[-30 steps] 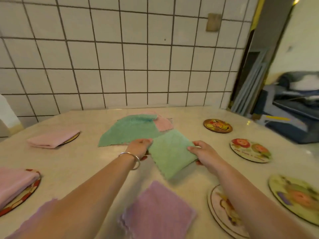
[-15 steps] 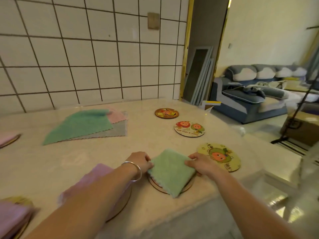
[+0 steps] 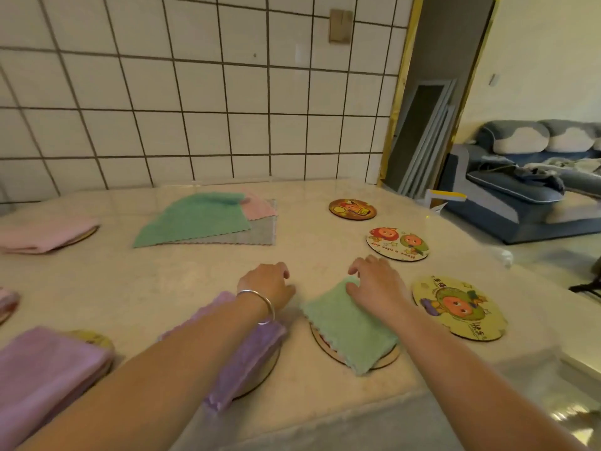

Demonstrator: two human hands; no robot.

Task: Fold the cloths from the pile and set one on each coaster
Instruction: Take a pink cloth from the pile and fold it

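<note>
Head view: the folded green cloth (image 3: 349, 330), a soft napped square with a zigzag-cut edge, lies flat on a round coaster (image 3: 387, 358) near the front edge of the pale stone-look counter (image 3: 162, 288). The right hand (image 3: 377, 284) rests on the cloth's far corner with fingers loosely bent, gripping nothing. The left hand (image 3: 268, 283), a metal bangle (image 3: 260, 304) at the wrist, hangs just beside the cloth, fingers relaxed and empty; whether it touches the counter cannot be told. Under the left forearm a folded purple cloth (image 3: 250, 356) covers another round coaster. The pile (image 3: 208, 221) of unfolded cloths, green over pink over grey, lies flat towards the tiled wall (image 3: 195, 109). Three bare round coasters (image 3: 458, 307) with cartoon prints run along the right side. Folded pink (image 3: 45, 234) and purple (image 3: 42, 369) cloths sit on coasters at the left.
</note>
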